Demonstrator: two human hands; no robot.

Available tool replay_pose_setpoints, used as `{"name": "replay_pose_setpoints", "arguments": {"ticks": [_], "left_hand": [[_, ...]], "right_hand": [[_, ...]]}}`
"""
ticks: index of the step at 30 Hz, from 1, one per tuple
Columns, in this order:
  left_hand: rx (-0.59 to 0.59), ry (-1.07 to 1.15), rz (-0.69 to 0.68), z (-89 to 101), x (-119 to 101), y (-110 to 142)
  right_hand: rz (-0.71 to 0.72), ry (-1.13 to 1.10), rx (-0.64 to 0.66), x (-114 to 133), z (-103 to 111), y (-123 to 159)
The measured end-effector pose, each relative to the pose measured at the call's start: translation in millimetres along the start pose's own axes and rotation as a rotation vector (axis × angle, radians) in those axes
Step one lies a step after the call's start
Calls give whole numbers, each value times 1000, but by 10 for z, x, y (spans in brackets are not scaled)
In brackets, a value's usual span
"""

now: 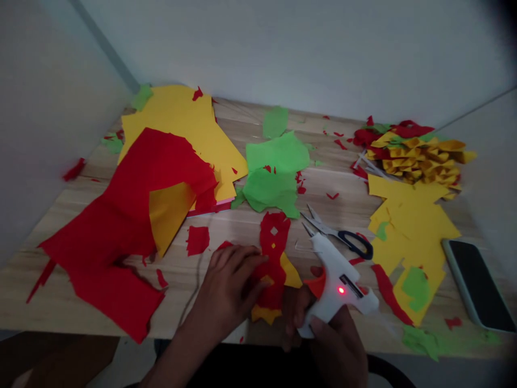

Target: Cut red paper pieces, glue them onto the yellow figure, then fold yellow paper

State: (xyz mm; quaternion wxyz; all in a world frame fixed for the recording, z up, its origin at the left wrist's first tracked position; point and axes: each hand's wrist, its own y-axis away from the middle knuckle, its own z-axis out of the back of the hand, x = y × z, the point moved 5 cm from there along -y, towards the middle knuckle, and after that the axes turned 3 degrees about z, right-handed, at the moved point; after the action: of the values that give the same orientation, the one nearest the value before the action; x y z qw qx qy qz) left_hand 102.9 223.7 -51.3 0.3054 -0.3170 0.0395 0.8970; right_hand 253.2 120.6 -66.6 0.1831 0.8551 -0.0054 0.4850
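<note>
In my right hand point(331, 334) is a white hot glue gun point(337, 275), gripped by its handle, with an orange trigger and a lit red light. Its nozzle points up and left, close to dark-handled scissors point(339, 231). The fingers of my left hand point(230, 288) curl over the left edge of a red cut-out strip point(275, 258) with small diamond holes. Yellow pieces point(291, 270) show from under that strip at its right side and lower end. Part of the strip is hidden by my left fingers.
Large red point(109, 226) and yellow sheets point(173, 108) cover the left. Green pieces point(277, 156) lie at the back middle. A heap of folded yellow and red shapes point(420, 156), yellow offcuts point(416, 231) and a phone point(476, 285) occupy the right. Walls stand behind.
</note>
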Motion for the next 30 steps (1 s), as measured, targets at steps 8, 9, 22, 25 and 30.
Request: {"name": "replay_pose_setpoints", "arguments": {"ticks": [8, 9, 22, 25, 30], "left_hand": [[-12, -3, 122, 14, 33, -26], [-5, 25, 110, 51, 39, -24], [106, -71, -53, 89, 73, -58], [104, -167, 19, 15, 52, -73], [88, -165, 32, 2, 57, -56]], "right_hand": [[-93, 89, -148, 26, 170, -34], [-104, 103, -173, 45, 192, -32], [-169, 959, -342, 338, 539, 110], [-138, 1055, -206, 395, 468, 68], [-102, 1125, -162, 481, 366, 27]]}}
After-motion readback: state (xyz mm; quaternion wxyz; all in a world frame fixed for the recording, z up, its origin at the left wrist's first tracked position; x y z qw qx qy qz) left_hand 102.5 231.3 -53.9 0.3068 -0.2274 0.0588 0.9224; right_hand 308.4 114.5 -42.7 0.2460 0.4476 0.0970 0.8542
